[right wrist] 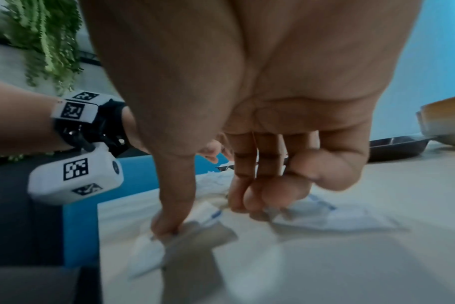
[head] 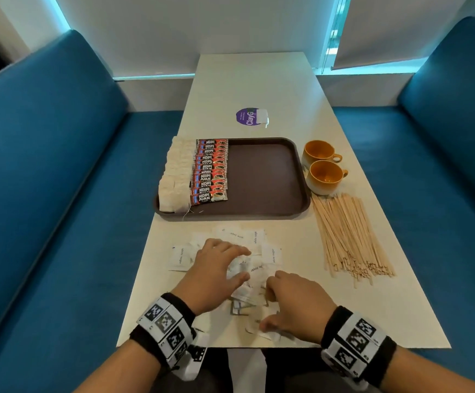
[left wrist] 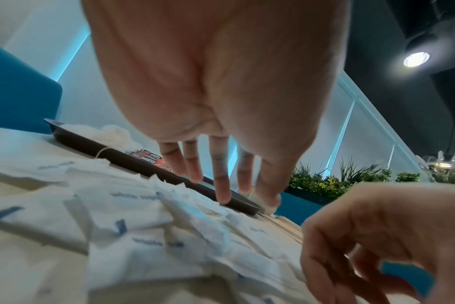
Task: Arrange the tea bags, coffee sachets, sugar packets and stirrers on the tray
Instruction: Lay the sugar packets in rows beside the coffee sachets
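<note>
A brown tray (head: 264,177) sits mid-table with a column of white tea bags (head: 174,171) at its left edge and a row of red coffee sachets (head: 209,173) beside them. White sugar packets (head: 179,258) lie scattered on the table in front of the tray. My left hand (head: 240,264) is spread over them, its straight fingers (left wrist: 222,185) reaching down onto the pile. My right hand (head: 267,306) is near the front edge with fingers curled; its thumb (right wrist: 166,228) presses one sugar packet (right wrist: 325,218) pile's near piece while the fingers hook another. Wooden stirrers (head: 349,236) lie loose at the right.
Two orange cups (head: 319,151) (head: 327,175) stand right of the tray, just behind the stirrers. A purple sticker (head: 249,117) is on the cream table (head: 259,80) beyond the tray. Blue sofas (head: 46,180) (head: 443,137) flank the table. The tray's right two thirds are bare.
</note>
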Motion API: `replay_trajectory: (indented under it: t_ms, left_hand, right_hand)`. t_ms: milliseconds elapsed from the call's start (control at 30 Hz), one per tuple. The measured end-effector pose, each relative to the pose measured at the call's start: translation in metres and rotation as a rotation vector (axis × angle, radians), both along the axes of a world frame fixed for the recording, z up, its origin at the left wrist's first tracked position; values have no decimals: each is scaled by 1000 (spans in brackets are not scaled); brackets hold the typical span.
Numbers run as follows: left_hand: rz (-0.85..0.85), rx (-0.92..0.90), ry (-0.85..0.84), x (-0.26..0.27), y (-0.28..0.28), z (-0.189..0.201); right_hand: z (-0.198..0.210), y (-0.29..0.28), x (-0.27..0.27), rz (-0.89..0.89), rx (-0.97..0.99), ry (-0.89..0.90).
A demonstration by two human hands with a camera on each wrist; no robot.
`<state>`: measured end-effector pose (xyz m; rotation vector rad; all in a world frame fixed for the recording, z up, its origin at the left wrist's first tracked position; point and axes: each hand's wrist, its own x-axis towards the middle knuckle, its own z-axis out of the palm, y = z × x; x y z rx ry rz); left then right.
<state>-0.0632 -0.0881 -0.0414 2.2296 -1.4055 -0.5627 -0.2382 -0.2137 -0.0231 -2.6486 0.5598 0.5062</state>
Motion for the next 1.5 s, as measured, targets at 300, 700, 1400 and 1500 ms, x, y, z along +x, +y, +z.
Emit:
replay_trajectory:
  t_ms: [300, 700, 1400, 1500]
  left_hand:
    - [83, 120, -46, -25, -30, -6]
    - [230, -36, 308, -16, -25, 12]
    - [-172, 97, -32, -6, -3, -6]
    - [-194, 78, -47, -5, -5, -6]
  right_hand:
    - [-2, -1, -2, -18, 57, -24]
    - [4, -56, -40, -482, 322, -164]
    - [0, -48, -28, -419, 424, -183]
    - [12, -65, -25, -400, 384, -200]
